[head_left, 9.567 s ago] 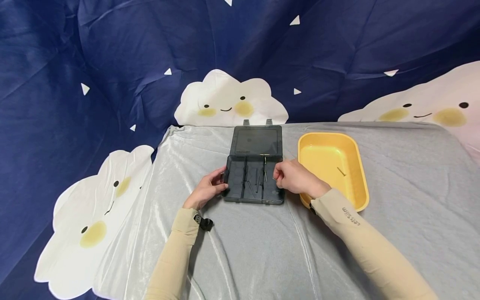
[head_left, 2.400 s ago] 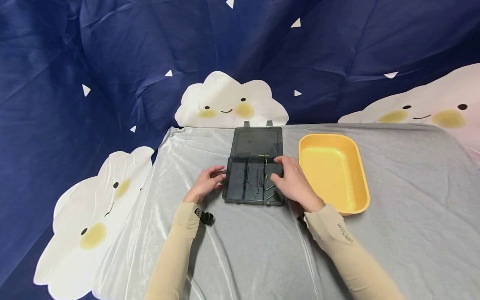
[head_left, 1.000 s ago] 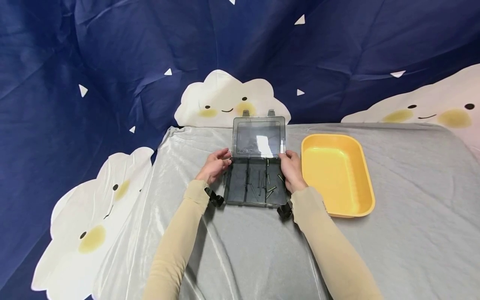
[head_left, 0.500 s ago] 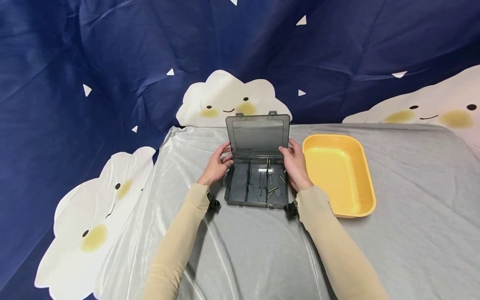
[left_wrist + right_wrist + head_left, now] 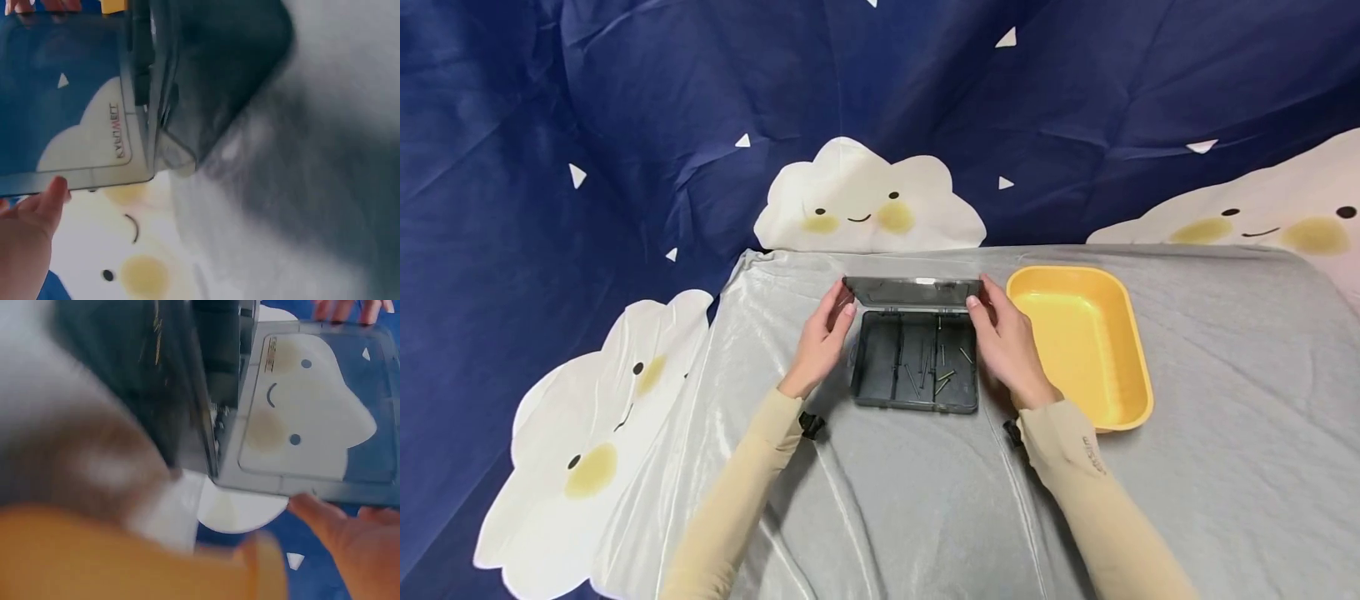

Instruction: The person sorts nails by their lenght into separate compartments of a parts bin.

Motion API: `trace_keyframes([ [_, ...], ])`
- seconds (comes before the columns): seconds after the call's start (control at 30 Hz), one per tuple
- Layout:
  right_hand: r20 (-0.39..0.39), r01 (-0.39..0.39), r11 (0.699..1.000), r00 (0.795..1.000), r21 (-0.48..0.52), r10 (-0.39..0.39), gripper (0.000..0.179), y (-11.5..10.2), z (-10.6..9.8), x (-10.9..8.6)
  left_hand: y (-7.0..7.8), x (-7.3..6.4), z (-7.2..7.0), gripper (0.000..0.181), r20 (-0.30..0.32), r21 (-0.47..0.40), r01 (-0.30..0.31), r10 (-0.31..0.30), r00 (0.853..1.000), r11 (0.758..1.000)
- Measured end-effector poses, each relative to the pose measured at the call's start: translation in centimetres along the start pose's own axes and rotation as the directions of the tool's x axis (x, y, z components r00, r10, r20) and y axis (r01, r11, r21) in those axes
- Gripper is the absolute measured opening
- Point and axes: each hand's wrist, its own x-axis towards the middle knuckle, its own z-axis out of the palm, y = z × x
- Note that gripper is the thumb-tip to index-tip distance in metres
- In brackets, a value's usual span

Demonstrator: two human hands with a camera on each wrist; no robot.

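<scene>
A dark see-through storage box [image 5: 876, 358] with three compartments sits in the middle in the head view. Its hinged lid [image 5: 913, 293] is raised and tilted forward over the back edge. My left hand [image 5: 818, 343] holds the lid's left edge, and in the left wrist view the thumb [image 5: 55, 197] lies along that edge. On the other side my right hand [image 5: 1009, 343] grips the right edge, its thumb [image 5: 312, 512] against the rim in the right wrist view. Several thin screws or nails [image 5: 945, 377], some dark and some brassy, lie in the middle and right compartments.
A yellow tray [image 5: 1144, 379] stands just right of the box, close beside my right hand. Grey cloth [image 5: 917, 500] covers the table. Behind it hangs a dark blue curtain [image 5: 1037, 100] with white clouds.
The right hand has left the compartments, and the piece in the yellow tray is gone. Both hands have taken the lid, which has swung up from lying back and tipped towards me.
</scene>
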Motion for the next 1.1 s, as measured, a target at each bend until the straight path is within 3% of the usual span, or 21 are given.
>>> trace_keyframes([
  [0.07,0.032,0.085,0.995,0.996,-0.046,-0.084,0.052,-0.1,-0.5,-0.9,0.1,-0.8,-0.4,0.047,0.006,0.086,-0.113,0.113,0.994,0.990],
  [0.13,0.083,0.190,0.977,0.980,-0.091,-0.183,0.048,0.0,-0.9,-1.9,0.0,-1.7,-0.8,0.040,0.052,0.207,-0.233,0.227,0.972,0.950],
  [0.23,0.180,0.327,0.932,0.937,-0.157,-0.299,0.041,0.2,-1.1,-3.2,-0.1,-3.2,-1.2,0.034,0.160,0.387,-0.377,0.341,0.926,0.841],
  [0.3,0.238,0.397,0.894,0.907,-0.209,-0.347,0.039,0.4,-1.1,-3.9,-0.2,-4.1,-1.2,0.034,0.227,0.455,-0.428,0.364,0.903,0.781],
  [0.37,0.293,0.445,0.853,0.883,-0.274,-0.366,0.038,0.6,-0.9,-4.6,-0.3,-4.8,-1.1,0.035,0.275,0.483,-0.452,0.361,0.891,0.750],
  [0.5,0.375,0.499,0.782,0.852,-0.373,-0.365,0.039,1.1,-0.4,-5.7,-0.7,-6.0,-0.7,0.038,0.360,0.521,-0.467,0.312,0.879,0.714],
  [0.73,0.439,0.515,0.724,0.840,-0.460,-0.319,0.041,2.2,0.9,-7.0,-1.8,-7.7,0.3,0.045,0.479,0.572,-0.485,0.211,0.852,0.661],
  [0.8,0.437,0.509,0.724,0.844,-0.466,-0.312,0.041,2.4,1.2,-7.3,-2.0,-7.9,0.6,0.043,0.479,0.584,-0.481,0.200,0.855,0.654],
  [0.9,0.417,0.492,0.732,0.855,-0.471,-0.307,0.042,2.5,1.5,-7.5,-2.1,-8.1,1.0,0.041,0.456,0.606,-0.456,0.185,0.871,0.652],
  [1.0,0.395,0.466,0.744,0.871,-0.480,-0.291,0.045,2.5,1.8,-7.7,-2.0,-8.1,1.3,0.048,0.435,0.639,-0.423,0.152,0.888,0.643],
  [1.1,0.383,0.444,0.741,0.884,-0.503,-0.270,0.050,2.5,2.1,-7.8,-1.7,-8.1,1.6,0.053,0.426,0.667,-0.405,0.126,0.896,0.625],
])
